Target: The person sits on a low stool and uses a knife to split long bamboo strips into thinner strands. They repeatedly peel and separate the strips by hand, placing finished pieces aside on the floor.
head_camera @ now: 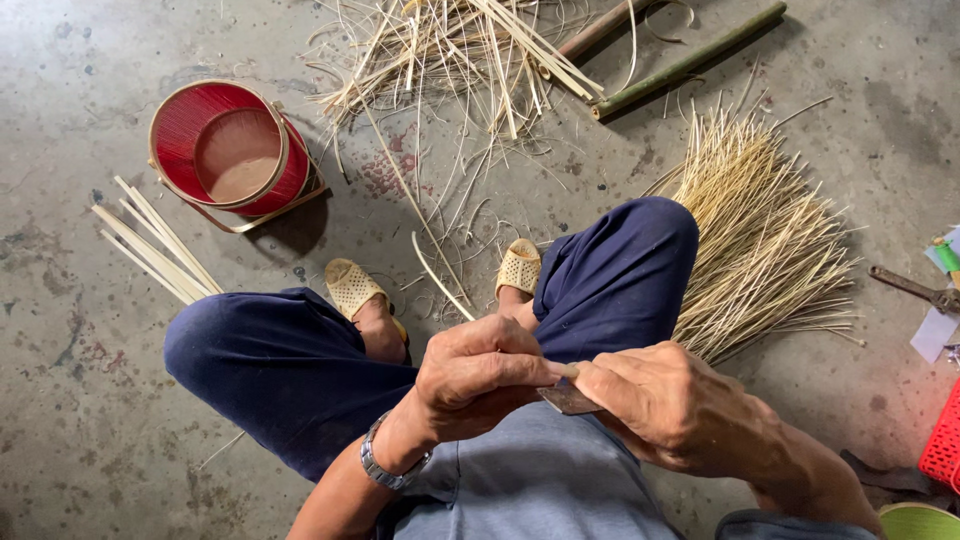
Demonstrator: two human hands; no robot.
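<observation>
Between knees: hands [480, 375] [665, 405] w/ blade [568, 400]; red basket [232, 150], strips [765, 240] nearby.

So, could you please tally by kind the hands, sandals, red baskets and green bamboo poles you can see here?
Hands: 2, left hand and right hand, pinching a thin strip against a blade
Sandals: 2
Red baskets: 1
Green bamboo poles: 1
Total: 6
</observation>
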